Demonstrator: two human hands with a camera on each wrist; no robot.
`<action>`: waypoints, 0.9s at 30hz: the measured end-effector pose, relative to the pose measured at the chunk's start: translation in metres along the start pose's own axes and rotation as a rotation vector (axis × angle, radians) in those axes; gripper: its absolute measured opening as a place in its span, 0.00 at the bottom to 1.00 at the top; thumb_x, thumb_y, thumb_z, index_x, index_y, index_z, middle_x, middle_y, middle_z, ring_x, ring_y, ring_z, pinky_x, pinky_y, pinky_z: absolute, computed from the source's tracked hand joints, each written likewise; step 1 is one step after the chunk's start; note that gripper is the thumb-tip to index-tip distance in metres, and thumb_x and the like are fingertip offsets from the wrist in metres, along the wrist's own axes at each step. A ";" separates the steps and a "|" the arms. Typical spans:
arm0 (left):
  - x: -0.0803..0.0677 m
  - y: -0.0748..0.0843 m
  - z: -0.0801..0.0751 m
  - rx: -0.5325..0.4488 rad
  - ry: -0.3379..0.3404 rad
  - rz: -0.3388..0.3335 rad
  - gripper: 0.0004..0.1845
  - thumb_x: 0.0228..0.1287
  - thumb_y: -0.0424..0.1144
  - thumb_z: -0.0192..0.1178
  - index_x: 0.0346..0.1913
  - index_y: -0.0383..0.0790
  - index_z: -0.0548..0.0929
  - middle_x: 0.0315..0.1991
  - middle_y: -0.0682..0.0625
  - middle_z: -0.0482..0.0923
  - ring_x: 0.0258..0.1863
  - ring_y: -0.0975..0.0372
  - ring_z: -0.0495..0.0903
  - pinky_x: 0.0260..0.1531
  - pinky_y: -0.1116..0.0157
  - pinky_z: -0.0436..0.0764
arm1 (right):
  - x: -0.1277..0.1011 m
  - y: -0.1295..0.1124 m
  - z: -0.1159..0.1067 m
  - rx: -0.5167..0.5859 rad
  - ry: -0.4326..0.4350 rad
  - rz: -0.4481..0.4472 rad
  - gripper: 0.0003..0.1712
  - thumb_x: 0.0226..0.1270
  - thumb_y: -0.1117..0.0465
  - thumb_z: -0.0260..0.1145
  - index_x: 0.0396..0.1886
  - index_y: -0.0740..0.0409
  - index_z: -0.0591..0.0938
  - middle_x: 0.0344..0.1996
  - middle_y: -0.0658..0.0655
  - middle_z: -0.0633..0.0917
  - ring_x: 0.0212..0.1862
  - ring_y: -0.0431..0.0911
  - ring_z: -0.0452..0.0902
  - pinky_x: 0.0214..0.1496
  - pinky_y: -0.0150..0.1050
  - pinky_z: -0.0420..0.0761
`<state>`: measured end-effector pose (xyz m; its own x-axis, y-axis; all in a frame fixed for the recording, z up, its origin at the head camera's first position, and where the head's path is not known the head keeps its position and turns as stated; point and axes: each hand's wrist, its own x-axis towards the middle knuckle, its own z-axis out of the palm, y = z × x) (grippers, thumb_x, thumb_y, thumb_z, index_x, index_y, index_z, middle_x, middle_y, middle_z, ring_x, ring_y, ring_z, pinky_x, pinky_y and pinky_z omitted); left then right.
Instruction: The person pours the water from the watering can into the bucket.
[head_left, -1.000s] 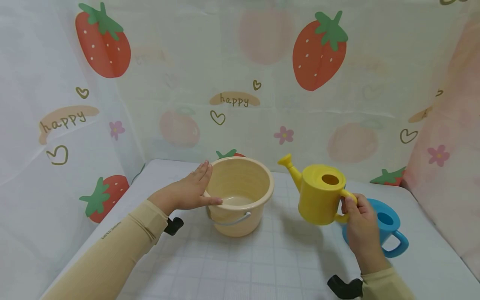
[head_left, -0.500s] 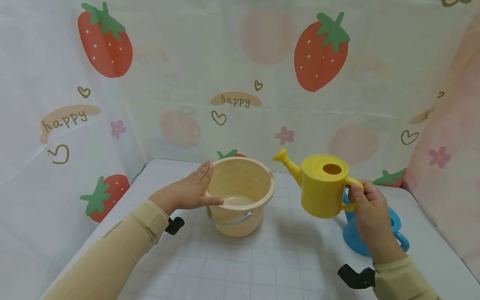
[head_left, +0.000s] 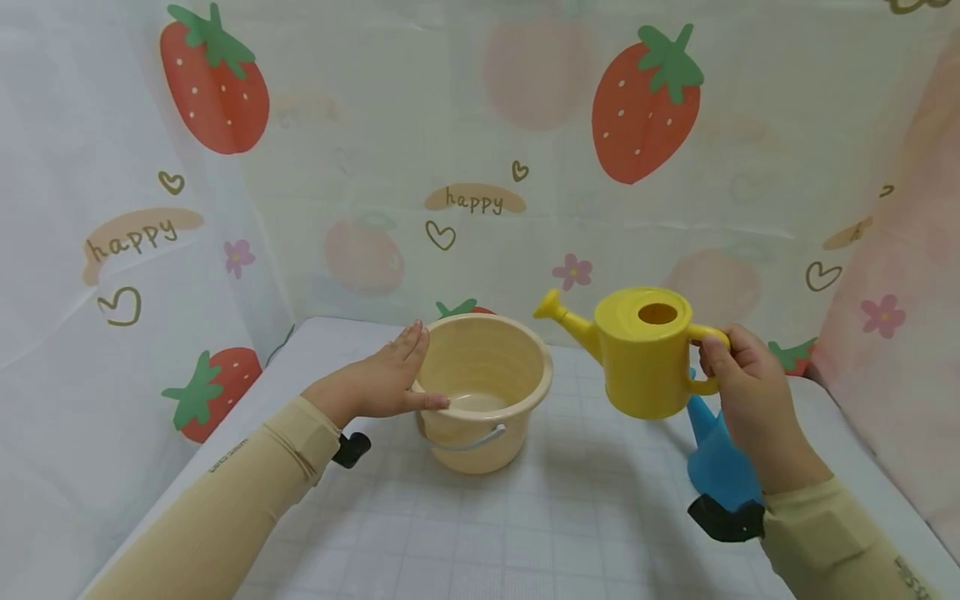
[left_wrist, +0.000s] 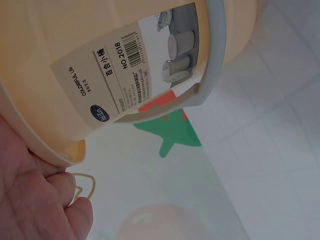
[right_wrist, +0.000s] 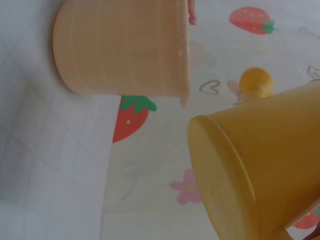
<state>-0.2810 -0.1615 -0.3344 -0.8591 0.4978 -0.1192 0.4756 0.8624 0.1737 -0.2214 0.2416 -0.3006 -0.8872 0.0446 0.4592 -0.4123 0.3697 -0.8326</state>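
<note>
The yellow can is held aloft by its handle in the right hand, right of the bucket, which is steadied by the left hand's straight fingers. The spout is best brought over the rim before tipping.

Seen from the grip at the lower right edge, the yellow watering can fills the near corner with its round base turned outward and its spout tip beyond, while the beige bucket stands farther off, apart from it, against the strawberry-printed cloth.
</note>
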 end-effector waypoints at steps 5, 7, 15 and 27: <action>0.001 0.000 0.000 0.001 -0.003 -0.001 0.61 0.50 0.77 0.40 0.70 0.31 0.33 0.71 0.39 0.24 0.70 0.53 0.28 0.67 0.54 0.44 | 0.005 -0.006 0.001 -0.104 -0.030 -0.010 0.17 0.72 0.51 0.47 0.35 0.62 0.70 0.28 0.55 0.68 0.37 0.47 0.63 0.38 0.36 0.67; 0.001 0.000 0.000 0.003 -0.005 -0.003 0.61 0.50 0.77 0.40 0.70 0.31 0.33 0.71 0.40 0.24 0.70 0.53 0.27 0.67 0.54 0.44 | 0.007 -0.008 0.000 -0.090 -0.037 -0.021 0.16 0.72 0.52 0.47 0.35 0.62 0.71 0.27 0.54 0.68 0.37 0.47 0.63 0.38 0.37 0.66; 0.002 0.000 0.001 0.012 -0.006 -0.005 0.61 0.50 0.77 0.39 0.70 0.31 0.33 0.71 0.40 0.24 0.70 0.52 0.29 0.67 0.54 0.44 | 0.013 -0.016 0.000 -0.077 -0.094 -0.036 0.16 0.72 0.53 0.48 0.34 0.61 0.71 0.26 0.54 0.67 0.35 0.46 0.63 0.36 0.38 0.64; 0.002 0.000 0.000 0.012 -0.007 -0.004 0.61 0.50 0.77 0.40 0.70 0.31 0.33 0.71 0.39 0.24 0.70 0.53 0.28 0.67 0.54 0.44 | 0.021 -0.030 0.004 -0.210 -0.175 -0.033 0.20 0.72 0.50 0.48 0.35 0.64 0.72 0.27 0.56 0.68 0.38 0.48 0.63 0.34 0.35 0.70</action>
<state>-0.2827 -0.1605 -0.3345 -0.8598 0.4947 -0.1270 0.4742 0.8655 0.1613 -0.2286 0.2279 -0.2672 -0.9039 -0.1250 0.4090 -0.4057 0.5536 -0.7273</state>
